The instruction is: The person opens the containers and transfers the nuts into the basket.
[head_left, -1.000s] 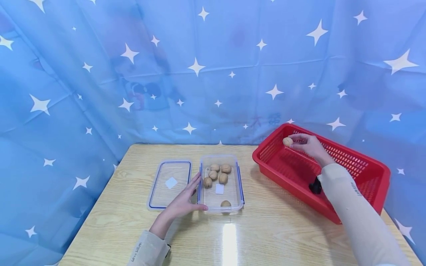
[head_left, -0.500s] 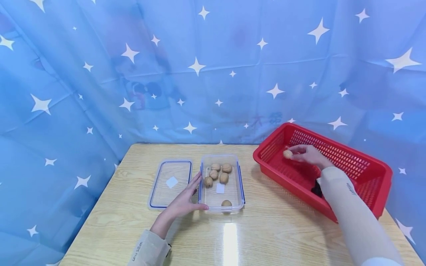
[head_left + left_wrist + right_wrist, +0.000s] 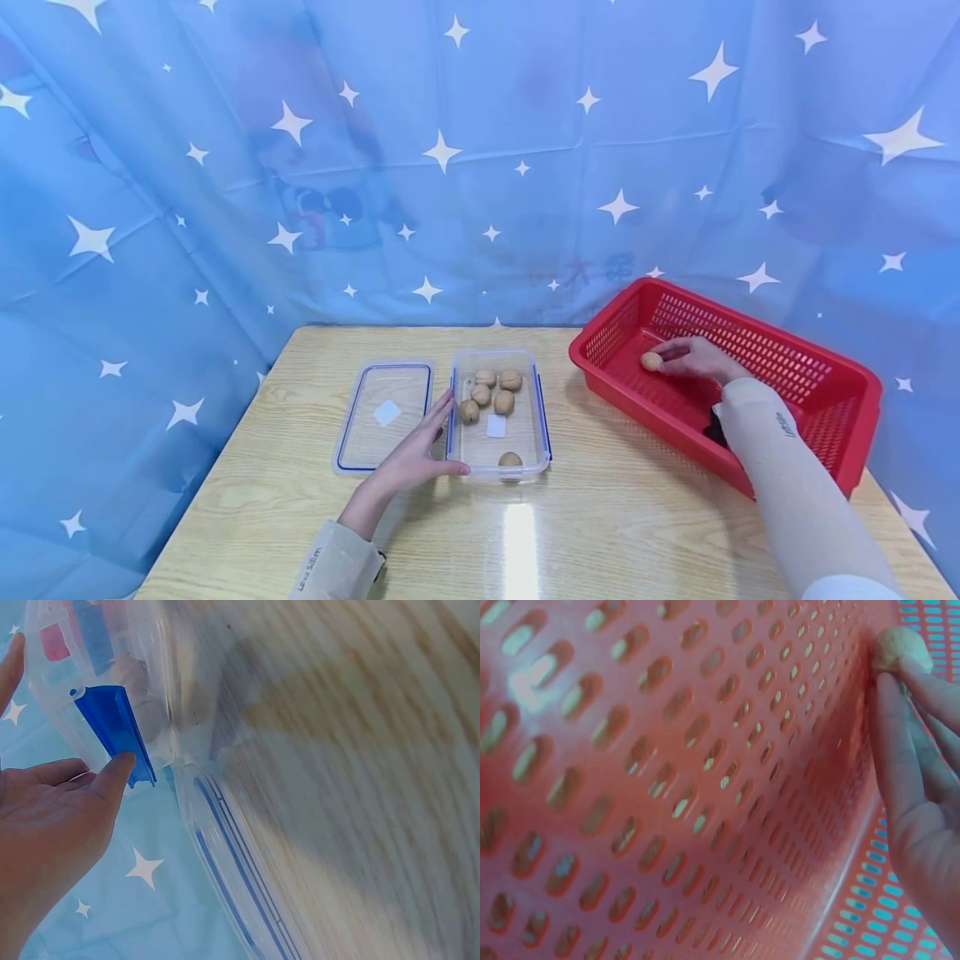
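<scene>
My right hand pinches a walnut between thumb and fingertips, low inside the red basket. In the right wrist view that walnut shows at the fingertips, close to the perforated wall. My left hand rests with spread, fairly straight fingers along the left side and near corner of a clear plastic box. A finger touches the blue latch in the left wrist view. Several walnuts lie at the far end of the box, and another walnut sits at its near end.
A clear lid with a blue seal lies left of the box on the wooden table. A small black thing shows beside the right sleeve in the basket. A blue star-patterned curtain hangs behind the table.
My right hand has lowered the walnut from near the basket's far-left rim down toward its floor. My left hand has stayed at the box.
</scene>
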`<state>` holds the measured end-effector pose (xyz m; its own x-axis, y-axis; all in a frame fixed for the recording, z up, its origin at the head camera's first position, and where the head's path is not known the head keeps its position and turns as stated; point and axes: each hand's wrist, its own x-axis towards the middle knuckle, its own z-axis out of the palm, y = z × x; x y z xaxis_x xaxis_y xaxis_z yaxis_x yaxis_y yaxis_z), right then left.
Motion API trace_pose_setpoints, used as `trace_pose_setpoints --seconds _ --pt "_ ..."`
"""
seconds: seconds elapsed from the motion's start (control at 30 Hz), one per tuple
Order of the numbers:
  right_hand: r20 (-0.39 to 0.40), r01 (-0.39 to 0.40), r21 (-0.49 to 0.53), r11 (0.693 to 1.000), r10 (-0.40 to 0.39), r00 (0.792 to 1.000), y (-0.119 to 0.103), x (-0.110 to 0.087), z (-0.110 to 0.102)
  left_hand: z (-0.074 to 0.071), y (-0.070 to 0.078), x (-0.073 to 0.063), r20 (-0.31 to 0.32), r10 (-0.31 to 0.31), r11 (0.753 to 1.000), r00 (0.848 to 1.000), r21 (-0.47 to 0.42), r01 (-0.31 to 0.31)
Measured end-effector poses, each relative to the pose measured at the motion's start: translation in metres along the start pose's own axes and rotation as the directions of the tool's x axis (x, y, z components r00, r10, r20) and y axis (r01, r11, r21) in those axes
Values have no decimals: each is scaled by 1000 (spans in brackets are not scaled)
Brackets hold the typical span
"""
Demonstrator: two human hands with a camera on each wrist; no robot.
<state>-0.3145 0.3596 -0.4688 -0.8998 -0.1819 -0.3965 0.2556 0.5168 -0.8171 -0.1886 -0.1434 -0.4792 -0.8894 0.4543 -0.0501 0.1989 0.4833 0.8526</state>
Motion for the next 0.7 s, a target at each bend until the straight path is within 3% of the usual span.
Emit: trace_pose_setpoints --seconds 0.1,0.27,0.33,0.57,0.7 --pt "-8 18 -58 998 -19 1000 1 -2 -3 0 -1 1 0 9 1000 1000 0 -9" --pt "-47 109 -126 986 -115 992 4 -1 -11 1 -2 0 -3 10 1000 1000 8 -10" --pt "-56 143 -99 985 -149 987 4 0 -14 0 -2 0 -8 4 1000 1000 24 -4" --pt "-70 162 30 986 -159 985 -2 1 -19 -1 1 -1 -10 -8 999 1000 37 8" --pt "-79 175 42 984 -171 982 -9 -4 -20 -1 1 -1 -7 -19 999 1000 49 19"
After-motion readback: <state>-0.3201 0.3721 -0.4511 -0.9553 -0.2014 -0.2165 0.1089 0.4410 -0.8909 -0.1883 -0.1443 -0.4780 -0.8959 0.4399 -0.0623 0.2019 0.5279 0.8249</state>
